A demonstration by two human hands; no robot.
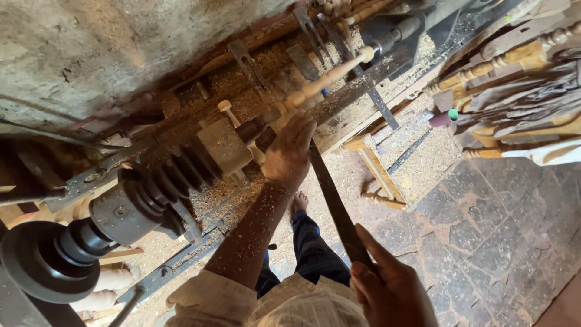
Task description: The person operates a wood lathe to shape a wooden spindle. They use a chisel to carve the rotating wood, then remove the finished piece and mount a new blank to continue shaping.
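Both hands are closed on a long flat turning chisel (330,200): the right hand (390,287) is wrapped around its near end at the lower edge of the view, and the left hand (289,154) is laid flat over its far end, fingers pressed together and pointing toward the lathe. The chisel's long axis is run diagonally from lower right up to upper left, its tip hidden under the left palm. Just beyond that palm, a pale turned spindle (327,79) is held in the wood lathe (145,200), its axis slanting up to the right toward the tailstock (393,33). Sawdust is heaped along the lathe bed. Open stone floor (496,230) is seen to the right, bounded by stacked turned furniture parts (514,60).
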